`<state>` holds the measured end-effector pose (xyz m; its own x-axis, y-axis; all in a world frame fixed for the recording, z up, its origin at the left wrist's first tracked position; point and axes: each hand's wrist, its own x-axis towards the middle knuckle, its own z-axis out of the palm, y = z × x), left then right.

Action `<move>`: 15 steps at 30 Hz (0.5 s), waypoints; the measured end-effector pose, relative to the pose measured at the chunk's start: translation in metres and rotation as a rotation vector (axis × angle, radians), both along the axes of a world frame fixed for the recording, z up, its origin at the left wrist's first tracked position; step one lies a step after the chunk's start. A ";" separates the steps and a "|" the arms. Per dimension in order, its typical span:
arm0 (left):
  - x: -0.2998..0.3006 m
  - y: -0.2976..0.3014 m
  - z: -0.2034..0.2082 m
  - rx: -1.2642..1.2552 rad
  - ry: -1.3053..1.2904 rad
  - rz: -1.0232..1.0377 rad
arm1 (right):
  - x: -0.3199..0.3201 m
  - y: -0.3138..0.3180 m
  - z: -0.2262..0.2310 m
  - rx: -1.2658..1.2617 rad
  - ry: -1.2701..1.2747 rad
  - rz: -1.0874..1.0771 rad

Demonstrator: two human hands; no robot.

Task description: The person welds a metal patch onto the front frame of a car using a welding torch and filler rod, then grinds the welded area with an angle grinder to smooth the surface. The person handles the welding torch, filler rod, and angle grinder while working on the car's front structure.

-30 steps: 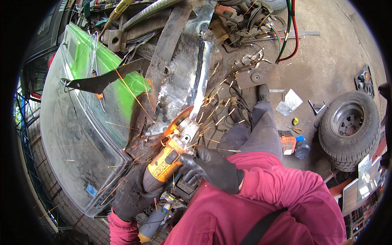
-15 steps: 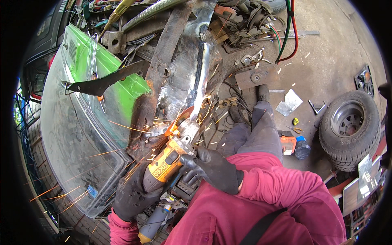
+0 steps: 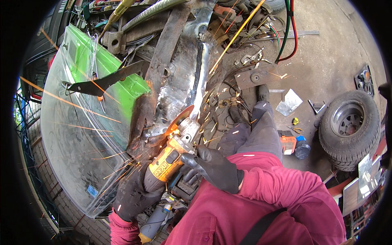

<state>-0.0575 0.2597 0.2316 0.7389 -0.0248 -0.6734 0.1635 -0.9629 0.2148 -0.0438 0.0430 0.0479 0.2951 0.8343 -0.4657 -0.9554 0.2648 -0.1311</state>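
Observation:
A yellow and grey angle grinder [image 3: 165, 163] runs against the bare steel chassis piece [image 3: 177, 87], throwing orange sparks. Its orange-brown disc [image 3: 179, 121] meets the metal near the lower end of a dark weld seam [image 3: 199, 73]. My left hand [image 3: 136, 195], in a black glove, is closed round the rear of the grinder body. My right hand [image 3: 212, 168], gloved too, has its fingers curled at the grinder's right side, just behind the gear head; its fingertips are partly hidden.
A dusty windscreen [image 3: 77, 134] and bright green body panel [image 3: 134, 86] lie left. Cables [image 3: 245, 104] and a flat steel plate [image 3: 256, 77] are on the floor, with a wheel [image 3: 349, 128], pliers [image 3: 296, 130] and sheet-metal offcut [image 3: 290, 103] to the right.
Sparks now fly in different directions, with a long bright streak at the upper right. The grinder and both hands stay almost in the same place.

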 end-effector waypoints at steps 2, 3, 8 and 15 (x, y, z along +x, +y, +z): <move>0.001 -0.001 0.000 -0.026 -0.029 -0.028 | -0.001 0.001 -0.003 0.035 -0.028 -0.026; 0.000 -0.002 0.002 -0.002 -0.018 -0.002 | -0.002 0.000 -0.004 0.025 -0.032 -0.015; -0.001 -0.003 0.005 0.058 0.076 0.127 | -0.004 0.005 -0.005 0.050 -0.055 -0.029; 0.001 0.001 0.003 0.040 0.052 0.041 | 0.002 -0.001 -0.002 0.035 -0.025 0.075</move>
<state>-0.0570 0.2609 0.2349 0.7029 0.0322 -0.7106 0.2125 -0.9629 0.1665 -0.0417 0.0418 0.0462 0.2428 0.8702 -0.4288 -0.9691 0.1979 -0.1470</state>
